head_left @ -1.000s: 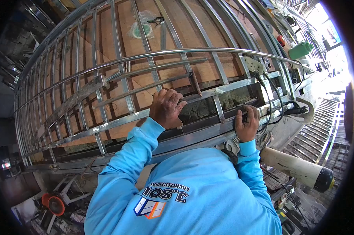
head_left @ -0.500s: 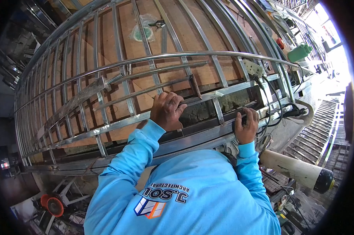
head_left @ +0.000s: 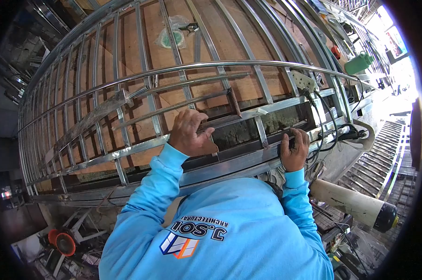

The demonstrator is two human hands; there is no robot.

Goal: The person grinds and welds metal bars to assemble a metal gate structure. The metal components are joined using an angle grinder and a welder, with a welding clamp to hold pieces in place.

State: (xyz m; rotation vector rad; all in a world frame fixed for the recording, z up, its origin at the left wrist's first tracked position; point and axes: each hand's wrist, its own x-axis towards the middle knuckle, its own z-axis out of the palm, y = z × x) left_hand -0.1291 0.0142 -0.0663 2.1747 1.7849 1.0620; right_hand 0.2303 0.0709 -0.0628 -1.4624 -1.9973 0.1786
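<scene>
A long metal grille frame [head_left: 145,145], made of a rail with several cross bars, lies in front of me. My left hand [head_left: 190,132] is over its near rail, with the fingers bent and the thumb apart from them. Beneath that hand the contact with the rail is partly hidden. A small brown pointed piece [head_left: 210,148] shows just below the thumb. To the right, my right hand [head_left: 295,148] is curled over the near metal rail [head_left: 248,162], its fingertips bent down. A short rusty bar [head_left: 233,102] lies across the frame between the hands.
A curved shiny tube [head_left: 211,64] and a flat metal bar [head_left: 92,114] lie across the frame. Black cables [head_left: 332,123] hang at the right, near a green bottle [head_left: 359,63]. A thick pale cylinder [head_left: 348,204] juts out below them. A bagged green disc [head_left: 171,39] lies farther back.
My left hand has shifted slightly left, and its thumb and fingers have parted. My right hand stays in the same place.
</scene>
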